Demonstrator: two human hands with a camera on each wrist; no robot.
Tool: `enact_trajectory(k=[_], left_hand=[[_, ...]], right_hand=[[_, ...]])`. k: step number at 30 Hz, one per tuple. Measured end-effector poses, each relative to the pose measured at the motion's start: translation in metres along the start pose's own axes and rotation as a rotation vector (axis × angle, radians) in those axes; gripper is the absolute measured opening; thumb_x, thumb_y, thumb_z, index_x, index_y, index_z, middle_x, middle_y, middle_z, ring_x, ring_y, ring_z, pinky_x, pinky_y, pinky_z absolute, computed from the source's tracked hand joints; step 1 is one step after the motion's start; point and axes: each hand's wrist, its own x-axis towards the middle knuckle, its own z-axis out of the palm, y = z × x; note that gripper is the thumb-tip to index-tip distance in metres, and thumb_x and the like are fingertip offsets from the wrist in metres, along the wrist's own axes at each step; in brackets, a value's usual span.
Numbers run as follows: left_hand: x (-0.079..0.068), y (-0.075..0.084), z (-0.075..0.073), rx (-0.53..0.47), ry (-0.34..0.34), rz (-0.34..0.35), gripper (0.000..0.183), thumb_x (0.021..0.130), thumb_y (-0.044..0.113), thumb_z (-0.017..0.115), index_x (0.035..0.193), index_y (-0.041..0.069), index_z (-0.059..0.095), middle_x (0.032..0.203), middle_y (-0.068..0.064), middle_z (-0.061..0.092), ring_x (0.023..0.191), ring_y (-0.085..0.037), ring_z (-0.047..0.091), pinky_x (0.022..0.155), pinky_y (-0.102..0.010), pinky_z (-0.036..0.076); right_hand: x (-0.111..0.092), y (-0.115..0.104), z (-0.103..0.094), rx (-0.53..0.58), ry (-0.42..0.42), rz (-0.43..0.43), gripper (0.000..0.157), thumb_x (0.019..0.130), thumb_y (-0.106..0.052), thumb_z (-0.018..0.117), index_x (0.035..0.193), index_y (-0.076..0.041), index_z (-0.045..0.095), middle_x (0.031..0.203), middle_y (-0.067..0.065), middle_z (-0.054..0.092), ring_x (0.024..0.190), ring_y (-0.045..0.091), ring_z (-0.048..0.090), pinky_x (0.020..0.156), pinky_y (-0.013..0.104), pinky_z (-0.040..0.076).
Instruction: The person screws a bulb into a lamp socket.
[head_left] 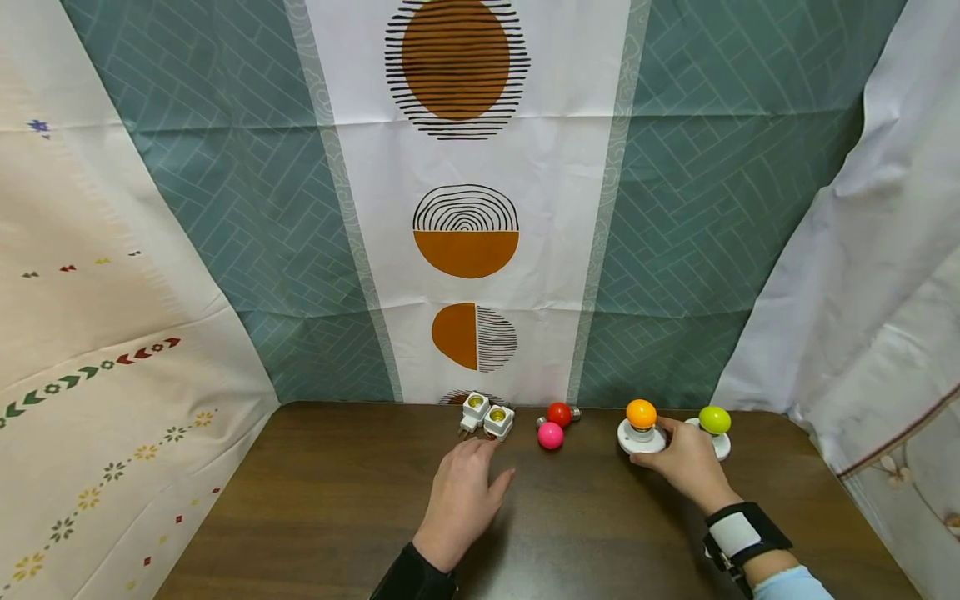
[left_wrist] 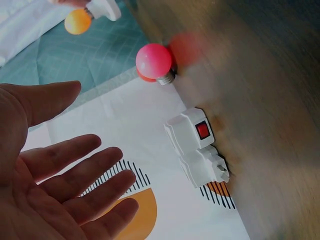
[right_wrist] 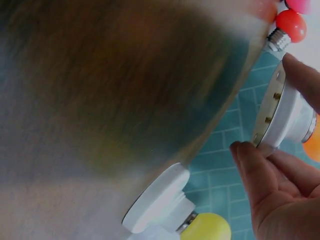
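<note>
My left hand (head_left: 467,490) hovers flat over the dark wooden table (head_left: 330,508), fingers straight and holding nothing. Its fingertips are just short of two white plug-in lamp sockets (head_left: 487,417). In the left wrist view the open palm (left_wrist: 60,175) is apart from the socket with a red switch (left_wrist: 197,145). My right hand (head_left: 681,462) grips the round white base (head_left: 637,440) that carries an orange bulb (head_left: 641,412). In the right wrist view, thumb and fingers (right_wrist: 280,185) pinch that base's rim (right_wrist: 280,112), and its underside is tilted off the table.
A red bulb (head_left: 558,413) and a pink bulb (head_left: 550,435) lie loose between my hands. A yellow-green bulb (head_left: 714,419) stands in a second white base (right_wrist: 157,200) just right of my right hand. Patterned cloth (head_left: 465,250) hangs behind the table's far edge.
</note>
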Motion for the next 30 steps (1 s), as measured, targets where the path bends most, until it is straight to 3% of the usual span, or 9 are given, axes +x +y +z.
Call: enact_trajectory(k=[3,12,20,30], left_hand=[[-0.001,0.0,0.0,-0.003,-0.023,-0.007,0.042,0.08,0.036,0.071,0.111,0.008,0.064,0.105,-0.001,0.062,0.099,-0.017,0.055,0.087,-0.037,0.043],[-0.002,-0.001,0.002,-0.004,0.001,0.018,0.047,0.08,0.037,0.071,0.116,0.009,0.061,0.111,-0.001,0.06,0.105,-0.018,0.053,0.088,-0.037,0.042],[-0.003,-0.001,0.004,0.007,-0.045,0.004,0.051,0.08,0.039,0.07,0.119,0.007,0.06,0.114,-0.002,0.059,0.107,-0.019,0.052,0.089,-0.038,0.042],[-0.005,-0.002,0.006,0.029,-0.047,0.018,0.051,0.08,0.039,0.07,0.117,0.006,0.06,0.114,-0.003,0.059,0.108,-0.02,0.052,0.09,-0.039,0.041]], right_hand=[[0.001,0.004,0.001,-0.025,0.02,0.014,0.076,0.062,-0.035,0.084,0.117,0.009,0.056,0.109,0.022,0.06,0.095,0.032,0.058,0.079,0.048,0.046],[0.005,0.011,0.002,-0.054,0.036,0.021,0.074,0.061,-0.037,0.084,0.113,0.01,0.058,0.105,0.023,0.061,0.091,0.031,0.059,0.078,0.048,0.046],[0.006,0.016,0.004,-0.085,-0.004,0.048,0.073,0.062,-0.039,0.083,0.11,0.01,0.058,0.103,0.023,0.061,0.087,0.029,0.059,0.076,0.048,0.046],[0.007,0.021,0.007,-0.125,-0.039,0.095,0.069,0.061,-0.042,0.083,0.103,0.008,0.06,0.094,0.02,0.063,0.072,0.022,0.055,0.068,0.044,0.047]])
